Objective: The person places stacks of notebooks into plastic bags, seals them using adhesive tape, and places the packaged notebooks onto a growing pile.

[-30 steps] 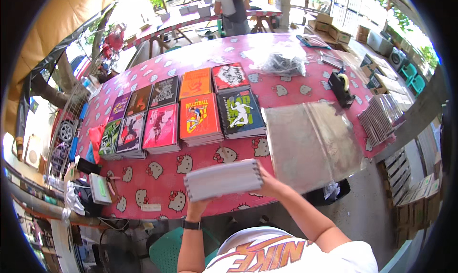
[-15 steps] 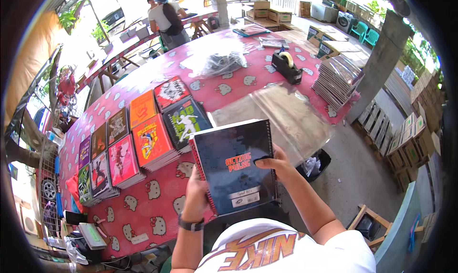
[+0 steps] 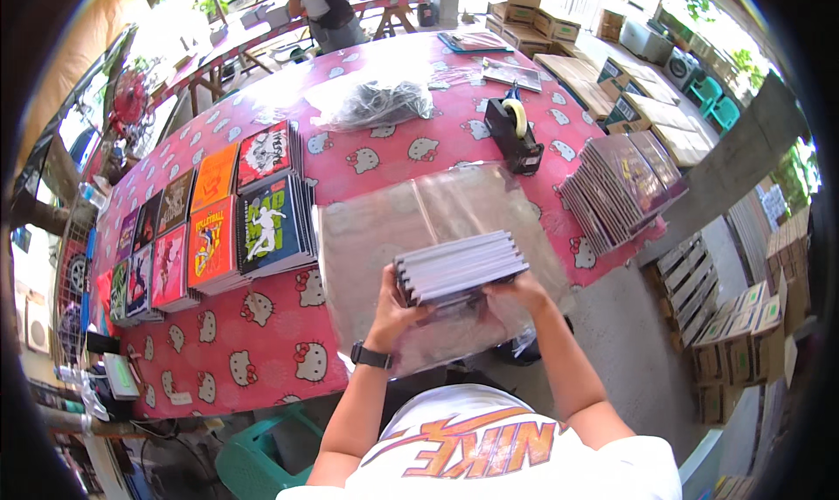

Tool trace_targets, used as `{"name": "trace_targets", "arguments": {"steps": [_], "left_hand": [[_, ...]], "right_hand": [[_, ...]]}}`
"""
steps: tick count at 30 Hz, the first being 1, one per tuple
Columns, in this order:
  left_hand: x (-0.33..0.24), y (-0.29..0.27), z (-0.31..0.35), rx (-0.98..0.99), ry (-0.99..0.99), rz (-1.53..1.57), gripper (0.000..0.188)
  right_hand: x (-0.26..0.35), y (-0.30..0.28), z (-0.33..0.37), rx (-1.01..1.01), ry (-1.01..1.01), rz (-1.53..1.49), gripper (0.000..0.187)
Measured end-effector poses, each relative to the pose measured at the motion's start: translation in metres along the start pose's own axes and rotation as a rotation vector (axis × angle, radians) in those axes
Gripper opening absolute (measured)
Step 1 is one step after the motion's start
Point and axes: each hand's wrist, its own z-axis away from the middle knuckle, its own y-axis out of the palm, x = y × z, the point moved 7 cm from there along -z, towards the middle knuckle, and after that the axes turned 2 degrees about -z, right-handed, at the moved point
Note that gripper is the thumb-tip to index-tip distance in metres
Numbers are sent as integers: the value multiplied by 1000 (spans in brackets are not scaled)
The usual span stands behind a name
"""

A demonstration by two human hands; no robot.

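Between my two hands is a stack of spiral notebooks (image 3: 461, 266), turned so that the white page edges face up. My left hand (image 3: 395, 312) grips its left side, and my right hand (image 3: 523, 294) is closed round the right side. Under the stack lie large clear plastic sleeves (image 3: 376, 229) on the pink patterned tablecloth (image 3: 262, 360). Left of the sleeves stand two rows of notebook piles with bright covers, among them a green-and-dark notebook pile (image 3: 266, 225) and an orange notebook pile (image 3: 212, 242).
A black tape dispenser (image 3: 516, 137) stands beyond the sleeves. Wrapped notebooks (image 3: 625, 185) are piled at the table's right edge. Crumpled clear plastic (image 3: 371, 102) lies farther back. A green chair (image 3: 262, 456) is below the table's front edge. Another person (image 3: 325, 10) stands at a far table.
The notebook stack has tipped from dark cover facing up to page edges up, and now sits over the plastic sleeves. Both hands have moved with it; my view has shifted.
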Motion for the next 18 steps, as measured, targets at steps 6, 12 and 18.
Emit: {"name": "trace_targets", "arguments": {"steps": [6, 12, 18], "left_hand": [[23, 4, 10, -153, -212, -269, 78], [-2, 3, -13, -333, 156, -626, 67], [42, -44, -66, -411, -418, -344, 51]], "right_hand": [[-11, 10, -7, 133, 146, -129, 81], [31, 13, -38, 57, -65, -36, 61], [-13, -40, -96, -2, 18, 472, 45]]}}
